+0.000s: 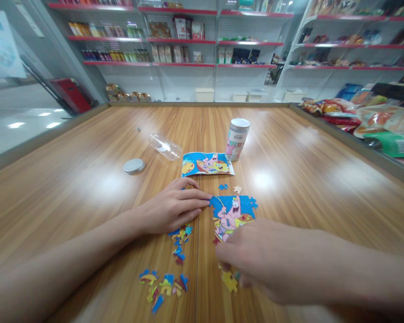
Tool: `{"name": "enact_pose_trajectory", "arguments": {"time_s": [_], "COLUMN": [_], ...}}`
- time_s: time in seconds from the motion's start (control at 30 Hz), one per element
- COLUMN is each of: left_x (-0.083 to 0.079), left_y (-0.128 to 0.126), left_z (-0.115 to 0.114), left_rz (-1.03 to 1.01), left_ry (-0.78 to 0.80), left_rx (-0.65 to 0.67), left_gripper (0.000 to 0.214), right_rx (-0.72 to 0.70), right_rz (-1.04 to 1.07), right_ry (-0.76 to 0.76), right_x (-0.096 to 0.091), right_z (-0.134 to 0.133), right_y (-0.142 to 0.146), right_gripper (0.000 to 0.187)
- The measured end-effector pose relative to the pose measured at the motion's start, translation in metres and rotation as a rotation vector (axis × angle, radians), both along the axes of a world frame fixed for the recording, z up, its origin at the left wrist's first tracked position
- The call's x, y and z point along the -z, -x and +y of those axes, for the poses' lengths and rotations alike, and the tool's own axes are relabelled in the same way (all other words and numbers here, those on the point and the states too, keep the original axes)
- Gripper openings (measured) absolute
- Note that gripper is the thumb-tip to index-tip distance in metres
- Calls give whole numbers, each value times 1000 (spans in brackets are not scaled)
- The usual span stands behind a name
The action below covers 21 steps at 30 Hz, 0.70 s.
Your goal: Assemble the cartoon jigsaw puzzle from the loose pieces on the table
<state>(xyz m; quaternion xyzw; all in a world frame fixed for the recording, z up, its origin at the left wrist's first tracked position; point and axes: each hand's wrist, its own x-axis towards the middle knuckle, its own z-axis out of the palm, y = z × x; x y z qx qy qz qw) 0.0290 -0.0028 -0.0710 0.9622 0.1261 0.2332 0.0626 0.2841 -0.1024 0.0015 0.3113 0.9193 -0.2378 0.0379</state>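
Observation:
My left hand (177, 202) rests on the wooden table with fingers stretched out, its fingertips at the left edge of a partly joined jigsaw puzzle (234, 208). The puzzle shows a pink starfish figure on blue. My right hand (245, 251) is over the puzzle's lower right, fingers curled down and slightly blurred; what they hold, if anything, is hidden. A yellow puzzle piece (229, 281) lies just below that hand. Loose puzzle pieces (166, 285) are scattered left of it, and more pieces (181, 234) lie under my left wrist. Behind the puzzle lies a folded picture sheet (207, 164).
A printed can (237, 139) with a pale lid stands by the sheet's right end. To the left lie a clear plastic jar (164, 146) on its side and a silver lid (133, 166). Packaged goods (373, 116) are piled beyond the right edge; stocked shelves (183, 40) stand behind.

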Motion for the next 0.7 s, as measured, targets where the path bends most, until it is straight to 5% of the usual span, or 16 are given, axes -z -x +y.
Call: {"name": "enact_pose_trajectory", "arguments": {"time_s": [0.17,0.27,0.7], "left_x": [-9,-9,-8], "left_y": [-1,-3,-12], "left_z": [-5,-6,-12], "left_rz": [-139,-111,-196], "left_ry": [0,-8,171], "left_rx": [-59,-63,-10], "left_gripper": [46,47,31], "right_rx": [407,554,490], "right_rz": [644,814,748], "right_ry": [-59,-53,-342], "right_x": [35,61,69], "right_z": [45,55,49], "right_y": [12,17,19], "right_gripper": [10,13,14]}}
